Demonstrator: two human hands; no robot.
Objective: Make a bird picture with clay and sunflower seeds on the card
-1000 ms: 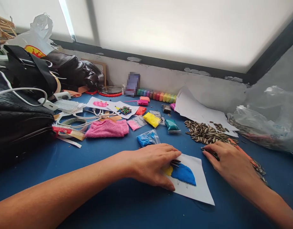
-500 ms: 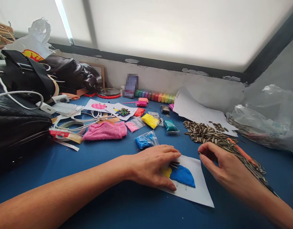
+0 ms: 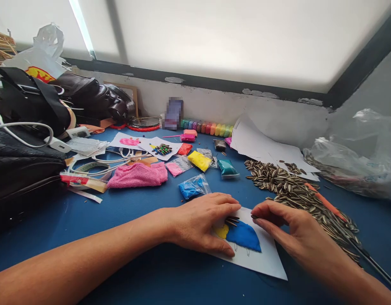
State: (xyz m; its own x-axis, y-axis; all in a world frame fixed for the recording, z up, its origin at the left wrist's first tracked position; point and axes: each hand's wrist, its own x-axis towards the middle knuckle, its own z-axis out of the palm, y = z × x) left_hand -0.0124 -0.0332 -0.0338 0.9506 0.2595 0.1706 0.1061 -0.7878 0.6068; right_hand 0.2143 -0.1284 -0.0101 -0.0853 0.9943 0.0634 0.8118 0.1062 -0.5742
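Observation:
My left hand (image 3: 211, 224) lies open on a sheet of white paper (image 3: 268, 262), thumb and fingers apart, covering its left part. On the paper is a flat blue clay shape (image 3: 244, 236) with a yellow clay piece (image 3: 221, 231) at its left and pencilled legs below. A few striped sunflower seeds (image 3: 233, 220) stick into the clay's upper left edge, partly hidden by my fingers. Over the paper's right edge, my right hand (image 3: 287, 224) pinches a sunflower seed (image 3: 254, 217), its tip showing between thumb and forefinger. Just beyond this hand spreads a heap of sunflower seeds (image 3: 278, 180).
Bagged clay lies beyond my left hand: blue (image 3: 193, 187), yellow (image 3: 199, 160) and teal (image 3: 227, 168). A pink cloth (image 3: 137, 175), cables and black bags (image 3: 26, 178) fill the left. Paper sheets (image 3: 259, 144) and a plastic bag (image 3: 357, 156) stand at the right.
My right hand has moved left, from beside the seed heap to over the paper's right edge, with the sunflower seed in its pinch. My left hand stays on the paper.

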